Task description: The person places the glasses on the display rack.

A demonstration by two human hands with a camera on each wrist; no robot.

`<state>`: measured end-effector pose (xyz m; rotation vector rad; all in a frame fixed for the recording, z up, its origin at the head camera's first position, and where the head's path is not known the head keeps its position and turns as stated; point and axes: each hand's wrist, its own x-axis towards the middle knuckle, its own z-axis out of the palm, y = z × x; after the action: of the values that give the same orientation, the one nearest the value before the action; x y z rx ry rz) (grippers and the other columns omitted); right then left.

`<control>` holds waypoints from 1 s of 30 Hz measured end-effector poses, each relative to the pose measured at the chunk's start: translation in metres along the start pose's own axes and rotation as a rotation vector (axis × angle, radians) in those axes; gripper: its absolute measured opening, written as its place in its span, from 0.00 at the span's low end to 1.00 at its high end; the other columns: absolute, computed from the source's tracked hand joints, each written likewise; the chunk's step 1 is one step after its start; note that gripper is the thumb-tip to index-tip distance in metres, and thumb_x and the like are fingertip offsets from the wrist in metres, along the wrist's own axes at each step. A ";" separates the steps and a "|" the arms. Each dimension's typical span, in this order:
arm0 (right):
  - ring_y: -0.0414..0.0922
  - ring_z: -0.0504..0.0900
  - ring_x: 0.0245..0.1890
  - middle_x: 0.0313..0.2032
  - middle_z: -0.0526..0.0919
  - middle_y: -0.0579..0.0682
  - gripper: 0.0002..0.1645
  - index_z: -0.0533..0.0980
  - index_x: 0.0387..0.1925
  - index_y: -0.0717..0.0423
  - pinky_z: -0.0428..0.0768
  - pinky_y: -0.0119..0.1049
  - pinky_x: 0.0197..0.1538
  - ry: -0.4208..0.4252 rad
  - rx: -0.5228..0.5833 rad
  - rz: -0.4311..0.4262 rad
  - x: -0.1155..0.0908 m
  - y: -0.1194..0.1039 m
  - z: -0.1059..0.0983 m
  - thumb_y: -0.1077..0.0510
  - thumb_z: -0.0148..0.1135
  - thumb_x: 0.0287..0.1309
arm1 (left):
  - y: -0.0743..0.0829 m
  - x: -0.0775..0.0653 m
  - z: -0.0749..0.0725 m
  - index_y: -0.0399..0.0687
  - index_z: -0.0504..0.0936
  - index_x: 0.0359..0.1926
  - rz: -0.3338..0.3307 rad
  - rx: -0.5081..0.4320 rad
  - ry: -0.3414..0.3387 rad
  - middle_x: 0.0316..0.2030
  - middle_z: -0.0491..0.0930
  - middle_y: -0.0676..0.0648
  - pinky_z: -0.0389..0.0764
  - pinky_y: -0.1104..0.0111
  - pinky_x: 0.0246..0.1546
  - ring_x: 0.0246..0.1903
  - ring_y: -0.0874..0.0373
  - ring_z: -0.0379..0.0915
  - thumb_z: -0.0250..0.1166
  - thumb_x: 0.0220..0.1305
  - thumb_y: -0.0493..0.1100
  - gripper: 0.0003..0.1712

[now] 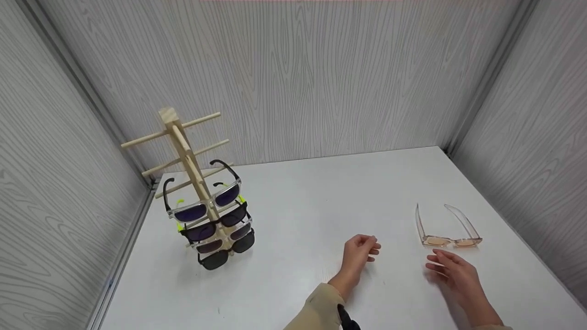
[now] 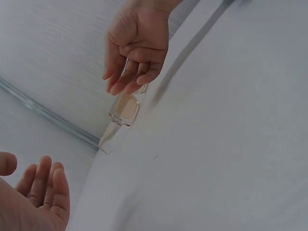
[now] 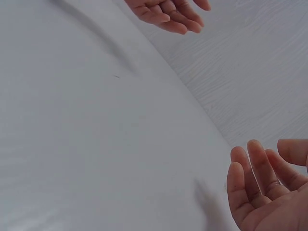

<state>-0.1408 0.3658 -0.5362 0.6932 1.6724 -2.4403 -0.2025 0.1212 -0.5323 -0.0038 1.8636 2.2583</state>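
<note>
My left hand hovers over the middle of the white table, fingers loosely bent and holding nothing. Further right, my right hand is also free of any object, its relaxed fingers just in front of a pair of clear-framed glasses. Those glasses have pale orange lenses and rest on the table with their temples unfolded and pointing away from me. The left wrist view shows the same glasses partly hidden behind my right hand. In the right wrist view both palms show, with nothing in them.
On the left stands a wooden display rack with several sunglasses on its lower pegs. Clear-framed sunglasses sit highest, and black sunglasses lowest. Upper pegs stick out bare. Grey wood-grain panels enclose the table at back and sides.
</note>
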 end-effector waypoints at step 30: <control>0.43 0.84 0.34 0.31 0.85 0.44 0.10 0.76 0.39 0.48 0.82 0.37 0.41 0.232 0.157 -0.055 0.008 -0.030 -0.058 0.53 0.65 0.55 | -0.006 0.021 0.072 0.45 0.79 0.36 -0.106 0.015 -0.021 0.29 0.79 0.51 0.81 0.63 0.33 0.33 0.56 0.77 0.63 0.60 0.43 0.07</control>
<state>-0.1405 0.4316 -0.5309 0.9989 1.6041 -2.6398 -0.2121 0.1954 -0.5269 -0.0744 1.8249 2.1662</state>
